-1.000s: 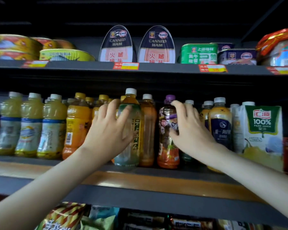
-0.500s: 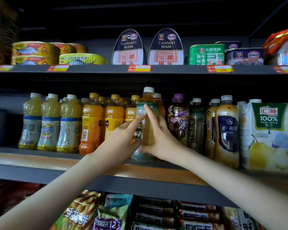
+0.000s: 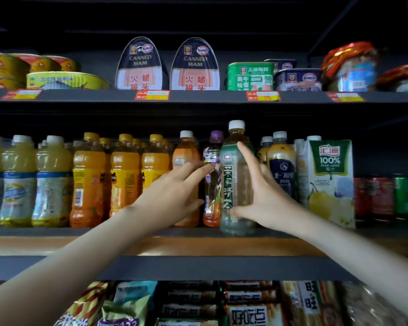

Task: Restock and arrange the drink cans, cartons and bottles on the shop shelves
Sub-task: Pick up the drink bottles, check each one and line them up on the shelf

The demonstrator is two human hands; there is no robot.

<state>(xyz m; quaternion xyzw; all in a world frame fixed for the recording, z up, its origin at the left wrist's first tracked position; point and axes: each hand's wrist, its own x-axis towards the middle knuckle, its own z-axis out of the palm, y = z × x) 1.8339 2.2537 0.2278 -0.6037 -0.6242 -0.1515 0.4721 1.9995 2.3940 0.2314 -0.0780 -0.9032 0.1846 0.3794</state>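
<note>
The right hand (image 3: 266, 196) is closed around the green tea bottle (image 3: 237, 182). The thumb is pressed against the lower front of the bottle, the index finger is laid straight up its right side, and the other fingers are hidden behind it. The left hand (image 3: 174, 191) is held flat and spread, and its straight fingers (image 3: 198, 171) are laid against the label of the purple-capped bottle (image 3: 211, 196); nothing is gripped by it. The green tea bottle is held upright, white cap on top, with its base on the middle shelf (image 3: 198, 267). It is set slightly forward of the row and just right of the purple-capped bottle, which is partly covered by it. To the left of these an amber bottle (image 3: 186, 156) with a white cap is seen, then orange juice bottles (image 3: 125, 175) and, further out, pale yellow bottles (image 3: 19, 180). To the right, dark-labelled bottles (image 3: 280, 168) are stood just beside the green tea bottle, followed by a pear juice carton (image 3: 330, 182) and red and green cans (image 3: 386, 196) at the far end. On the upper shelf (image 3: 92, 96), flat fish tins (image 3: 66, 80), two canned ham tins (image 3: 143, 67) and a green tin (image 3: 250, 76) are lined up, with price tags (image 3: 152, 95) fixed to its edge. Below the middle shelf, snack packets (image 3: 245, 314) are stacked.
</note>
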